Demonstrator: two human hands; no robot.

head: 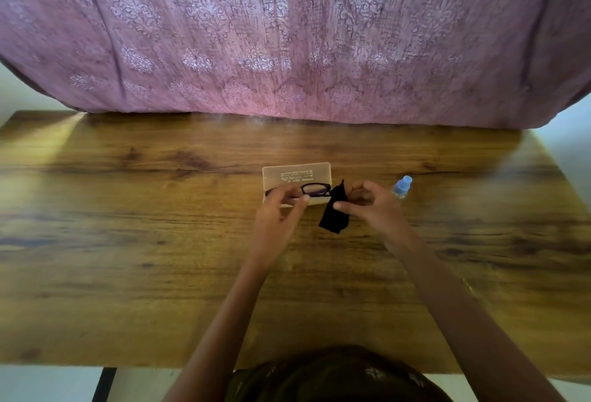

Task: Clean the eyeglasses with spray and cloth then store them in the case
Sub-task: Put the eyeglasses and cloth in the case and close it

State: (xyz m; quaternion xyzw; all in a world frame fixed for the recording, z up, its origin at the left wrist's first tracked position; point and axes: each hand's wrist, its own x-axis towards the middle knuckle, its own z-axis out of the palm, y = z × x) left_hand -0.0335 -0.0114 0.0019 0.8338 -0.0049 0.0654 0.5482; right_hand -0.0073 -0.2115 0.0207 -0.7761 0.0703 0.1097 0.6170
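Both hands are working over the middle of the table [160, 241]. The left hand [281, 206] is pinching the glasses [315, 189], thumb and fingers curling round the left part of the frame, so only one dark-rimmed lens is showing past the fingertips. The glasses are sitting right in front of the case [297, 173] and overlapping its lower half from this angle; I cannot tell whether they are touching it. The case, a pale translucent box, is lying on the wood with its print reading upside down to the camera, and it is not clear whether it is open.

The right hand [367, 203] is gripping the cloth [335, 213], fingers curling in and the thumb pressing across the black fabric. The cloth is bunching up at the top just beside the right end of the glasses and hanging down as a dark flap between the two hands. I cannot make out whether it is touching the frame.

The bottle [402, 186], clear with a blue cap, is standing just beyond the right hand, to the right of the case and apart from it, with its lower part hiding behind the knuckles.

A mauve patterned fabric [287, 33] is draping down along the far edge of the table.
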